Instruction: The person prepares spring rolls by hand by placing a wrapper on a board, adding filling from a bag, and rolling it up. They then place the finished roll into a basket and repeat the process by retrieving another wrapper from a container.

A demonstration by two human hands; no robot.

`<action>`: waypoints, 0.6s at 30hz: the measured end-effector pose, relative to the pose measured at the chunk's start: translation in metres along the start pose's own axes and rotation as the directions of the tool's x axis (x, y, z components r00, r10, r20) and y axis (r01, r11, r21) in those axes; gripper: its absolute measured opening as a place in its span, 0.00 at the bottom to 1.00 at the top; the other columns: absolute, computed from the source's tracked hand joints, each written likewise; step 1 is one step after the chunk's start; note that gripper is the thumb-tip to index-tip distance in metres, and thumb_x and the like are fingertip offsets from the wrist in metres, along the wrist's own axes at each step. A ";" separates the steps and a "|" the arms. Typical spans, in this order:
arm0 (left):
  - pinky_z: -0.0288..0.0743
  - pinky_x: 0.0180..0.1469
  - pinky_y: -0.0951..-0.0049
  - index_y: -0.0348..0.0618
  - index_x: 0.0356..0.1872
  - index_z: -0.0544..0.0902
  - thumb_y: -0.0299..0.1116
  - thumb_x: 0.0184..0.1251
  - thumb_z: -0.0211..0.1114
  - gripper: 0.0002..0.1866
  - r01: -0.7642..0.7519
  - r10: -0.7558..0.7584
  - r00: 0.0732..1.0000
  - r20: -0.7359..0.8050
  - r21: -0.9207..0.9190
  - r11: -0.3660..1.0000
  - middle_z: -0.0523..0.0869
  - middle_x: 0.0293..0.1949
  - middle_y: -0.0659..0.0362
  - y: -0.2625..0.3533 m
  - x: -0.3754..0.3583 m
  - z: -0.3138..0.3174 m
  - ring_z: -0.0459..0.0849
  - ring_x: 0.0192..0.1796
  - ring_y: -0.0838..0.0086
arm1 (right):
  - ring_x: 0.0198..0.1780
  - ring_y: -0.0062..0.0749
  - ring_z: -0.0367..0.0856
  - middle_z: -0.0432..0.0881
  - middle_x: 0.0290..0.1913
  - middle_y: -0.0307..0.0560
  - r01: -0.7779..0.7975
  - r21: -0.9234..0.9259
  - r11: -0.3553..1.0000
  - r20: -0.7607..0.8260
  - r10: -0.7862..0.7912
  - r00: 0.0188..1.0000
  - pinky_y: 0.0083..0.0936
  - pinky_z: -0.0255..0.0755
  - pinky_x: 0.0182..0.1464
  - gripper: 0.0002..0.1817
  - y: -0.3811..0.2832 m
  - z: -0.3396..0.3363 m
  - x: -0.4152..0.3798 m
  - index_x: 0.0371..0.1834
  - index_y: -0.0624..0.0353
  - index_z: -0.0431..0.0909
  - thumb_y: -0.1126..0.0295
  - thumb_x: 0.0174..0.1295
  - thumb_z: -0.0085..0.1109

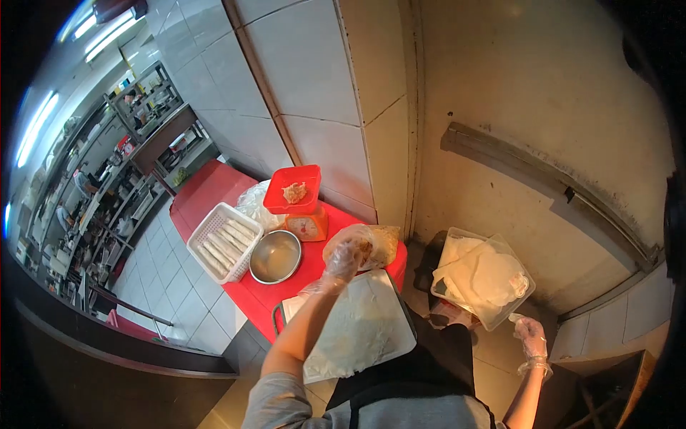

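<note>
A tiled kitchen wall rises behind a small red bench (pixel 236 289), with a long galley of steel shelving running away at far left. On the bench sits a white plastic cutting board (pixel 357 325) draped with a thin pale wrapper sheet, placed nearest the person so it is within easy reach. The person's left hand (pixel 343 259), in a clear disposable glove, reaches forward into a crumpled clear plastic bag of filling (pixel 371 243) at the far edge of the board; its fingers curl loosely, but whether they pinch anything cannot be told. The right hand (pixel 530 342), also gloved, hangs low at right with fingers pressed together on a small pale scrap, just beside a clear lidded plastic tub of round pale wrappers (pixel 482 275) that stands off the bench on a dark support, close enough for one sheet to be drawn at a time.

Left of the bag stands an orange kitchen scale with a red square pan (pixel 294 189) carrying a small portion of filling, likely for weighing each serving. Near it lie an empty round steel bowl (pixel 276 256) and a white slotted plastic basket (pixel 227 242) lined with finished pale rolls, side by side. Another clear bag sits behind the basket. The scale and bowl crowd the far left of the board, leaving the bag as the only open path for the reaching arm.
</note>
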State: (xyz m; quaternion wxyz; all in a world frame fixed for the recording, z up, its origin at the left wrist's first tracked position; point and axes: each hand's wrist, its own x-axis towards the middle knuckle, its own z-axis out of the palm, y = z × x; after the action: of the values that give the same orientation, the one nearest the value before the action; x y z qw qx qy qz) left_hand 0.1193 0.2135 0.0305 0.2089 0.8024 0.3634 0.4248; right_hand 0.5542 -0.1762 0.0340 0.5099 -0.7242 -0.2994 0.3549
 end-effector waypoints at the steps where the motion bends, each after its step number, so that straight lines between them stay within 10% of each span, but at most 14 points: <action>1: 0.78 0.53 0.51 0.38 0.51 0.83 0.38 0.69 0.63 0.16 0.019 -0.015 0.999 -0.032 0.134 0.991 0.86 0.43 0.44 -0.014 -0.013 0.015 0.84 0.50 0.49 | 0.35 0.18 0.76 0.79 0.35 0.35 0.000 0.022 1.000 0.006 -0.001 1.000 0.22 0.76 0.40 0.12 -0.014 0.008 -0.005 0.47 0.67 0.80 0.68 0.69 0.61; 5: 0.78 0.55 0.56 0.37 0.57 0.80 0.41 0.72 0.60 0.20 0.212 -0.269 0.961 0.063 0.454 0.865 0.83 0.51 0.42 -0.023 -0.012 0.031 0.83 0.53 0.48 | 0.33 0.17 0.72 0.75 0.32 0.32 0.017 -0.084 0.996 -0.062 -0.022 0.998 0.19 0.71 0.37 0.11 -0.021 -0.002 -0.025 0.44 0.66 0.80 0.67 0.70 0.61; 9: 0.80 0.53 0.59 0.38 0.57 0.80 0.41 0.70 0.60 0.21 0.504 -0.683 0.684 0.256 0.511 0.696 0.83 0.53 0.41 -0.015 0.008 0.025 0.84 0.52 0.50 | 0.33 0.17 0.72 0.76 0.32 0.32 0.013 0.034 0.999 -0.018 -0.013 1.000 0.19 0.70 0.38 0.10 0.047 -0.038 -0.024 0.41 0.64 0.79 0.66 0.70 0.61; 15: 0.81 0.48 0.56 0.41 0.49 0.87 0.37 0.62 0.65 0.16 0.243 -0.290 0.953 0.082 0.360 0.901 0.89 0.44 0.46 -0.042 -0.009 0.019 0.88 0.46 0.54 | 0.34 0.18 0.72 0.77 0.32 0.32 -0.028 0.080 0.996 -0.041 0.032 0.999 0.18 0.70 0.41 0.10 0.076 -0.042 -0.029 0.40 0.63 0.80 0.65 0.71 0.61; 18: 0.82 0.43 0.60 0.40 0.46 0.89 0.37 0.59 0.69 0.16 0.435 -0.435 0.900 -0.020 0.064 0.898 0.90 0.41 0.49 -0.080 -0.014 0.029 0.89 0.40 0.58 | 0.34 0.18 0.72 0.77 0.32 0.32 -0.058 0.091 0.994 -0.044 0.062 0.997 0.19 0.70 0.41 0.10 0.075 -0.040 -0.033 0.40 0.63 0.80 0.66 0.71 0.60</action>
State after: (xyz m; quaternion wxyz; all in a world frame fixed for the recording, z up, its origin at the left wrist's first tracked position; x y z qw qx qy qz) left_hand 0.1062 0.2544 -0.0445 0.2706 0.7066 0.5478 0.3570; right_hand 0.5737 -0.2464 -0.0211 0.5378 -0.7173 -0.2495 0.3662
